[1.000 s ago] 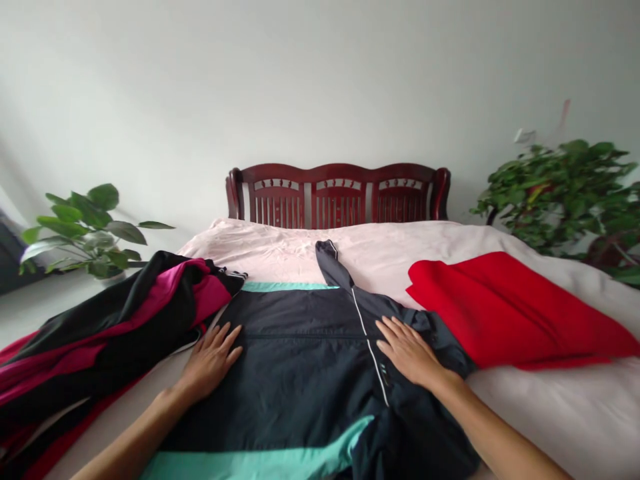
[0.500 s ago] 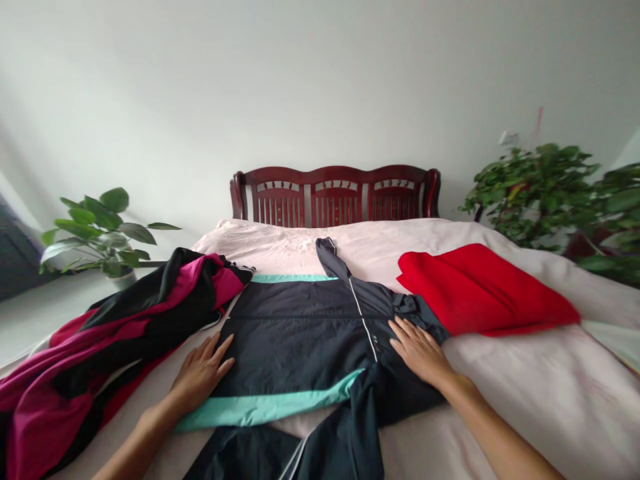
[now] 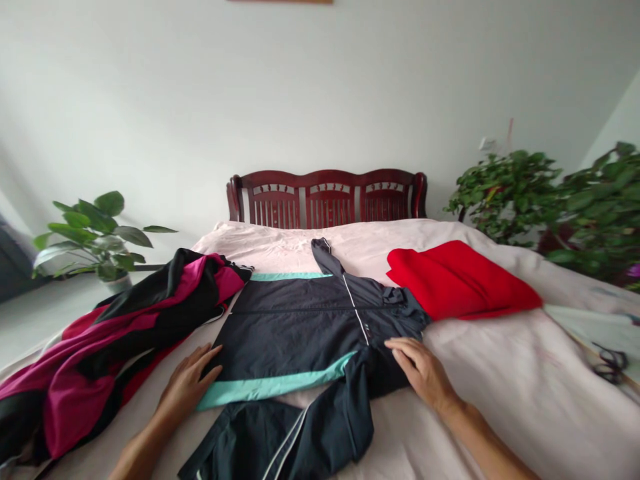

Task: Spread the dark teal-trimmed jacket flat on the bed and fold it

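A dark navy jacket (image 3: pixel 290 327) with mint-green side strips and white piping lies spread on the bed, its hem to the left and its shoulders to the right. One sleeve stretches toward the headboard; the other is bent toward me. My left hand (image 3: pixel 189 380) rests at the hem's near corner, fingers extended, holding nothing. At the near shoulder, my right hand (image 3: pixel 423 370) is over the jacket's edge with its fingers stretched out; whether it presses on the cloth I cannot tell.
Left of the jacket lies a heap of black and magenta clothing (image 3: pixel 135 333). A folded red cloth (image 3: pixel 460 280) touches the collar side. Pink sheeting (image 3: pixel 490 393) covers the bed below the wooden headboard (image 3: pixel 330 197). Scissors (image 3: pixel 610 363) lie far right. Potted plants (image 3: pixel 505 193) flank the bed.
Both hands have drawn slightly toward me; the right has slid from the jacket's chest toward its near shoulder. The view has shifted, bringing the scissors into sight. The jacket keeps its layout.
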`<state>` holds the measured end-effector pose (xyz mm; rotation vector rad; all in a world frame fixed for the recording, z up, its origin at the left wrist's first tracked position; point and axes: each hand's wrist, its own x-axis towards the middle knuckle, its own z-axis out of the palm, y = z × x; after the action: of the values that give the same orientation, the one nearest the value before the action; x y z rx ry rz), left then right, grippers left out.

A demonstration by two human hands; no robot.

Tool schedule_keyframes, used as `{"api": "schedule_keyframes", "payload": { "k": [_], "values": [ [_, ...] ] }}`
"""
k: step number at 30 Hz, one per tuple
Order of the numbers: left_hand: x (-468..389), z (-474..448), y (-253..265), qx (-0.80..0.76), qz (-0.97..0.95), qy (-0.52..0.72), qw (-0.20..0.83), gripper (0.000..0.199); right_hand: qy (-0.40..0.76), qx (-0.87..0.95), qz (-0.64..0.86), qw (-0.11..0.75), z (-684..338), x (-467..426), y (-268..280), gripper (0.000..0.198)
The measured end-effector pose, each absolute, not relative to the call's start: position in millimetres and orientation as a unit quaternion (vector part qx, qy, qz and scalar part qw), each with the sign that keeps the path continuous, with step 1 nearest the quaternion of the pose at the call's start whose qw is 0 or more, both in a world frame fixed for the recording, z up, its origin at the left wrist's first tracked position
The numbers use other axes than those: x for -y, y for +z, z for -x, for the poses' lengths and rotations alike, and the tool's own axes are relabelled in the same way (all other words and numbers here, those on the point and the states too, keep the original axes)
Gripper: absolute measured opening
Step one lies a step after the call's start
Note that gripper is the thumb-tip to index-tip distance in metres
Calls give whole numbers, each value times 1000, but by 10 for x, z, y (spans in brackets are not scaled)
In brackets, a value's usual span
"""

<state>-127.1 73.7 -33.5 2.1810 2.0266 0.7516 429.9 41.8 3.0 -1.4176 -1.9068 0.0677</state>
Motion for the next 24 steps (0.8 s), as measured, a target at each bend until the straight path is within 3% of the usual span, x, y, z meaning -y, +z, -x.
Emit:
{"api": "schedule_keyframes", "payload": {
  "k": [5,10,13,17,21,24],
  "values": [
    [-619,1218,-261,-632,-716,285,78,58,40,802,502,322,-4057,-157,68,42],
    [-605,1179,-268,-628,-723,283,60,57,7,795,532,292,-4110,-245,66,35],
    [-637,1215,-329,-621,-728,286,46,52,-49,784,523,329,-4072,-193,136,35],
    [-676,1272,-399,-610,-739,285,31,48,-60,830,383,401,-3795,117,349,37],
    [-688,1289,-417,-606,-742,288,22,45,8,938,247,244,-3431,460,490,48],
    [-684,1285,-414,-600,-744,293,24,44,15,955,252,153,-3225,555,407,51]
  ]
}}
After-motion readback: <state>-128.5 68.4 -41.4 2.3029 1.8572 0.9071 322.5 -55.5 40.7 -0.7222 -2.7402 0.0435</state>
